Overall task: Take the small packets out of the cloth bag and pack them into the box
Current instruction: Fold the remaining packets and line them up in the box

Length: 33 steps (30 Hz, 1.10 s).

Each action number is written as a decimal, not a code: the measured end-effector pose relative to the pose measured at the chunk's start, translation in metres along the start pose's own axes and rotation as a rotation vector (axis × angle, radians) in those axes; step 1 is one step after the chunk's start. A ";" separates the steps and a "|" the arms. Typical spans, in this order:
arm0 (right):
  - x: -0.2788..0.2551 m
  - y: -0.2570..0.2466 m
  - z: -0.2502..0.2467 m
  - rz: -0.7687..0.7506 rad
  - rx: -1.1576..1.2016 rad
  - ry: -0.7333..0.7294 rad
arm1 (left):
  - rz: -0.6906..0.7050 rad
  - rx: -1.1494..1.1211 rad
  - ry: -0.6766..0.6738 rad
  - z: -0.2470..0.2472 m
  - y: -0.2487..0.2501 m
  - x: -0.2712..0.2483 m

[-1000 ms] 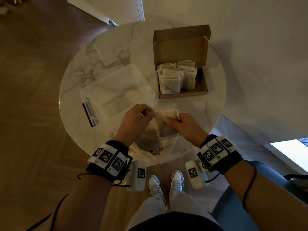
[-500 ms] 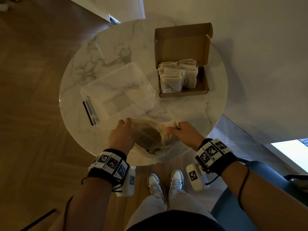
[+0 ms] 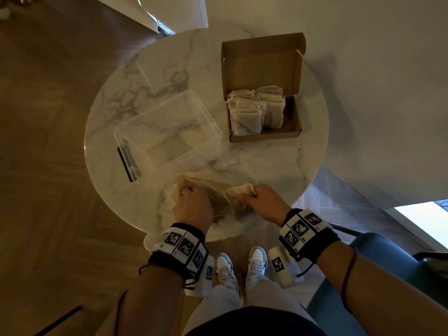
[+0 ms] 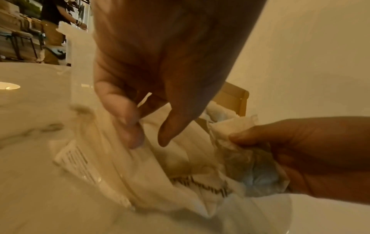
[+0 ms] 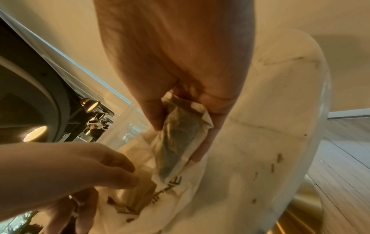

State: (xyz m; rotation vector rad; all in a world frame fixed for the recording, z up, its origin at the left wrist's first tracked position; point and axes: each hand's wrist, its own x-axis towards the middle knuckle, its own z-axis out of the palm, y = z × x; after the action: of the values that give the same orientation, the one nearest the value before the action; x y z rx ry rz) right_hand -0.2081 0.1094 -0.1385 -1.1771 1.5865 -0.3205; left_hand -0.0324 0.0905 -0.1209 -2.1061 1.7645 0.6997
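The cream cloth bag (image 3: pixel 208 187) lies crumpled at the near edge of the round marble table (image 3: pixel 254 166). My left hand (image 3: pixel 186 191) grips the bag's left rim, and in the left wrist view its fingers (image 4: pixel 132 126) curl on the cloth (image 4: pixel 156 174). My right hand (image 3: pixel 246 194) pinches a small packet (image 3: pixel 238 190) just over the bag's mouth. In the right wrist view that packet (image 5: pixel 180 136) shows dark contents between thumb and fingers. The open cardboard box (image 3: pixel 266 134) stands at the far right and holds several upright packets (image 3: pixel 257 110).
A clear plastic tub (image 3: pixel 167 134) with a dark latch sits on the table left of the box, just beyond the bag. A wall runs close behind the box. A blue chair (image 3: pixel 388 275) is at my right; wooden floor lies left.
My left hand has left the packet and moved left to grip the bag's rim. Both hands have dropped closer to the table's near edge; the right keeps the packet.
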 end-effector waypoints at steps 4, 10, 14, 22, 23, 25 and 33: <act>-0.001 0.005 0.009 -0.101 0.008 -0.053 | -0.071 0.009 -0.102 0.010 -0.007 0.011; -0.001 0.008 0.015 -0.130 0.126 -0.071 | -0.033 -0.199 -0.060 0.003 -0.006 0.017; 0.002 0.005 0.015 -0.050 -0.026 -0.039 | 0.055 -0.201 -0.145 -0.007 0.009 0.003; 0.005 0.004 0.014 -0.088 -0.033 -0.023 | -0.035 -0.097 -0.075 0.011 -0.016 0.025; 0.005 0.004 0.015 -0.109 0.023 -0.041 | -0.023 -0.088 -0.094 0.018 -0.019 0.030; 0.005 0.005 0.017 -0.128 0.076 -0.049 | -0.002 -0.128 -0.124 0.028 -0.019 0.039; 0.007 0.003 0.015 -0.049 -0.066 -0.005 | 0.105 -0.238 -0.092 0.011 -0.004 0.021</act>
State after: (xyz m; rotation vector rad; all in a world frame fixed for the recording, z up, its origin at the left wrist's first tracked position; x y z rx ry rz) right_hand -0.1962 0.1104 -0.1509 -1.2683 1.5757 -0.2985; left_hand -0.0272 0.0791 -0.1419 -2.0998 1.8303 1.0661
